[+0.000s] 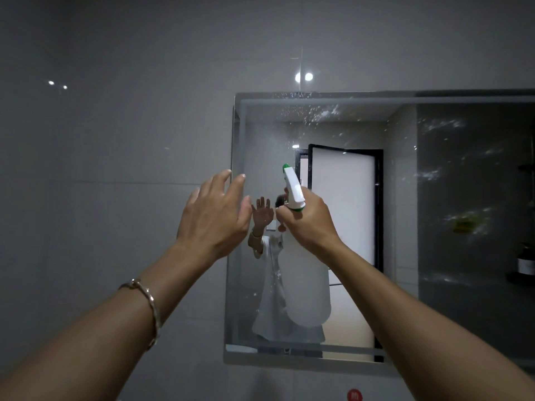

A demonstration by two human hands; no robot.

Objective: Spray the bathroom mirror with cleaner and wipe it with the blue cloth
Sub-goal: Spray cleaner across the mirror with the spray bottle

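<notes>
The bathroom mirror (405,227) hangs on the grey wall, flecked with spray droplets along its top and right side. My right hand (307,224) grips the neck of a white spray bottle (308,287) with a white and green nozzle, raised in front of the glass and pointing up and left. My left hand (215,215) is held up beside the mirror's left edge, fingers spread, holding nothing. A bracelet sits on my left wrist. No blue cloth is in view.
Grey tiled wall (115,169) fills the left and top. The mirror reflects a person in white, an open door and a dark shelf with a bottle at the right. A red round label (354,395) shows below the mirror.
</notes>
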